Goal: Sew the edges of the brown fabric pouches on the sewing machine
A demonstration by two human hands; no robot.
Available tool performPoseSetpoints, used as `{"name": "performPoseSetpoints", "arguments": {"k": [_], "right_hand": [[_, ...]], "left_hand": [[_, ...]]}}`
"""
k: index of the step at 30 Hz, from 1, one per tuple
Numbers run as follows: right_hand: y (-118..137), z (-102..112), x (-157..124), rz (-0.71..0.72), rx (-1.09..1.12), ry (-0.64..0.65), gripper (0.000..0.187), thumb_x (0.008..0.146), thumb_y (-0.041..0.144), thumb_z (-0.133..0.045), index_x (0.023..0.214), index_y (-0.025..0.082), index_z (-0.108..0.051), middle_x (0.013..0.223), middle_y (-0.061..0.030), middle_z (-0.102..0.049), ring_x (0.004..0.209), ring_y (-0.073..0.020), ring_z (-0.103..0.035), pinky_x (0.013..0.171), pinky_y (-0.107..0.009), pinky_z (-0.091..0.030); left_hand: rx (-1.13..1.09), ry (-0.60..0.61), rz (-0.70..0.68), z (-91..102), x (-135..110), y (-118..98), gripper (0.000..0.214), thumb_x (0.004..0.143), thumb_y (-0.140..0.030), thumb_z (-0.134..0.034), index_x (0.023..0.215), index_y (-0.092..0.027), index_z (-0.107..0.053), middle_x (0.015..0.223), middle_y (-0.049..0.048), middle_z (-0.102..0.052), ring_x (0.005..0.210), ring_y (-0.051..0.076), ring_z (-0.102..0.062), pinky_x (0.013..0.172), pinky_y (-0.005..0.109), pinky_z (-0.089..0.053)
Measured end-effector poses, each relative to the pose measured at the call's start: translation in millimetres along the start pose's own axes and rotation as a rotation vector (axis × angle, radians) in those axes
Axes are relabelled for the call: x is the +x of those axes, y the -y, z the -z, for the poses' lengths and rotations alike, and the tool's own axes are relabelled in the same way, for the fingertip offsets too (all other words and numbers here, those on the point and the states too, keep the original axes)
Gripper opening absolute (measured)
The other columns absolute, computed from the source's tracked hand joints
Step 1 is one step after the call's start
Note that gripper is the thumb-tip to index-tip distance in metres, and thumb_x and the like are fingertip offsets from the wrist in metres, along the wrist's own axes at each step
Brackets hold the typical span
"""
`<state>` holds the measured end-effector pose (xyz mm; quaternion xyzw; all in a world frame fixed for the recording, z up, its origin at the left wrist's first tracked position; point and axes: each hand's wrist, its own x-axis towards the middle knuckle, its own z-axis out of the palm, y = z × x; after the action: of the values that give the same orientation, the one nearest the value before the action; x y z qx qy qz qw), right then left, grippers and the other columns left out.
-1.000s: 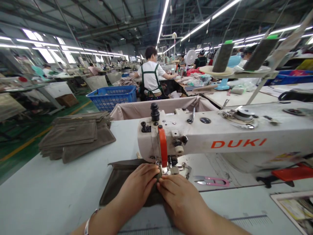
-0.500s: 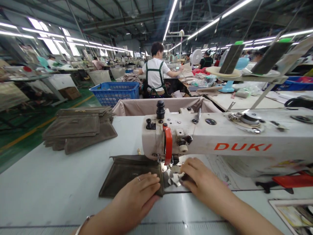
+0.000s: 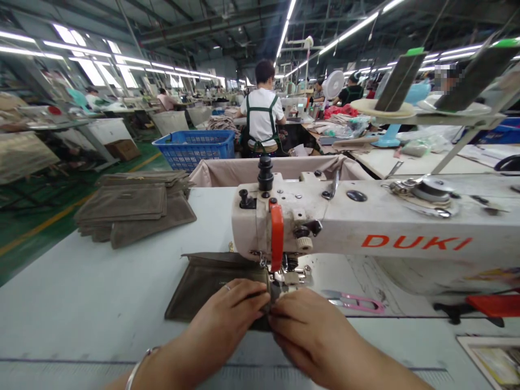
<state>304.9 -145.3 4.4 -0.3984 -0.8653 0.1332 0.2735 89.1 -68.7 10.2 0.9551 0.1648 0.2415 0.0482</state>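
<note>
A flat dark brown fabric pouch (image 3: pixel 203 281) lies on the sewing table, its right edge by the needle area of the white sewing machine (image 3: pixel 325 216). My left hand (image 3: pixel 231 309) rests over the pouch's right part, fingers bent together at that edge, its thumb mostly hidden. Against the same edge, my right hand (image 3: pixel 306 325) pinches with its fingertips, almost touching the left. What lies under the fingertips is partly covered. Just right of my right hand are pink-handled thread snips (image 3: pixel 361 303). The machine's orange guard (image 3: pixel 277 236) hangs above the edge.
Brown fabric pieces (image 3: pixel 134 203) are stacked at the table's left. Behind the machine is a pink cloth-lined bin (image 3: pixel 231 170), with a blue basket (image 3: pixel 199 146) beyond. Dark thread cones (image 3: pixel 400 81) stand at right. A co-worker (image 3: pixel 262 114) sits ahead, back turned.
My right hand has moved left and toward me, from beside the presser foot to the pouch's edge, uncovering the snips. My left hand's fingers have drawn in at the edge.
</note>
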Motion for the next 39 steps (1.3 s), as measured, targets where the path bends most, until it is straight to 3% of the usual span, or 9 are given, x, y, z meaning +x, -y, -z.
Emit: {"name": "performPoseSetpoints", "arguments": {"k": [2, 5, 12, 23, 28, 34, 39], "right_hand": [[1, -2, 2, 0.023, -0.009, 0.012, 0.021, 0.092, 0.013, -0.049, 0.108, 0.018, -0.062, 0.096, -0.0051, -0.066, 0.095, -0.0202, -0.058, 0.084, -0.035, -0.047], [-1, -4, 2, 0.038, -0.024, 0.019, 0.021, 0.092, 0.014, -0.049, 0.108, 0.018, -0.062, 0.095, -0.0056, -0.066, 0.095, -0.0211, -0.058, 0.083, -0.036, -0.047], [0, -5, 2, 0.011, -0.045, 0.036, 0.021, 0.092, 0.014, -0.049, 0.107, 0.020, -0.063, 0.090, -0.0042, -0.066, 0.092, -0.0203, -0.058, 0.082, -0.036, -0.047], [-2, -12, 6, -0.020, -0.054, -0.012, 0.022, 0.091, 0.014, -0.051, 0.108, 0.021, -0.063, 0.099, -0.0038, -0.066, 0.095, -0.0216, -0.056, 0.084, -0.038, -0.046], [-2, -11, 5, -0.060, -0.035, -0.020, 0.019, 0.091, 0.014, -0.051, 0.104, 0.020, -0.063, 0.095, -0.0048, -0.066, 0.093, -0.0212, -0.056, 0.084, -0.038, -0.046], [-5, -5, 1, -0.133, -0.056, -0.071, 0.025, 0.091, 0.013, -0.047, 0.109, 0.019, -0.063, 0.094, -0.0065, -0.064, 0.085, -0.0211, -0.055, 0.075, -0.037, -0.047], [-8, -7, 0, -0.131, -0.077, -0.087, 0.030, 0.089, 0.012, -0.048, 0.115, 0.019, -0.062, 0.107, -0.0079, -0.066, 0.093, -0.0222, -0.057, 0.082, -0.039, -0.049]], "left_hand": [[0.015, -0.006, -0.034, 0.5, 2, -1, 0.032, 0.101, -0.012, -0.033, 0.121, -0.014, -0.058, 0.120, 0.0084, -0.065, 0.116, 0.016, -0.059, 0.102, 0.030, -0.051], [0.075, 0.084, -0.086, -2.6, 2, -2, 0.031, 0.099, -0.010, -0.038, 0.123, -0.012, -0.057, 0.124, 0.0087, -0.064, 0.123, 0.018, -0.054, 0.109, 0.036, -0.046], [0.067, 0.207, -0.085, -7.0, 4, 4, 0.026, 0.098, -0.011, -0.047, 0.121, -0.015, -0.058, 0.125, 0.0056, -0.063, 0.125, 0.017, -0.052, 0.114, 0.035, -0.039], [0.015, 0.159, -0.076, -4.9, 16, 21, 0.020, 0.097, -0.013, -0.053, 0.116, -0.014, -0.057, 0.120, 0.0071, -0.063, 0.116, 0.020, -0.057, 0.106, 0.034, -0.046], [-0.019, 0.077, -0.047, -8.8, 9, 22, 0.020, 0.100, -0.012, -0.042, 0.113, -0.013, -0.057, 0.115, 0.0067, -0.065, 0.111, 0.018, -0.060, 0.104, 0.034, -0.047], [-0.014, 0.120, -0.040, -14.5, 0, 24, 0.018, 0.098, -0.011, -0.048, 0.112, -0.016, -0.059, 0.114, 0.0051, -0.065, 0.114, 0.018, -0.058, 0.104, 0.035, -0.047], [-0.010, 0.155, -0.041, -10.2, 4, 22, 0.021, 0.099, -0.010, -0.043, 0.105, -0.015, -0.062, 0.101, 0.0059, -0.066, 0.099, 0.019, -0.061, 0.096, 0.038, -0.051]]}}
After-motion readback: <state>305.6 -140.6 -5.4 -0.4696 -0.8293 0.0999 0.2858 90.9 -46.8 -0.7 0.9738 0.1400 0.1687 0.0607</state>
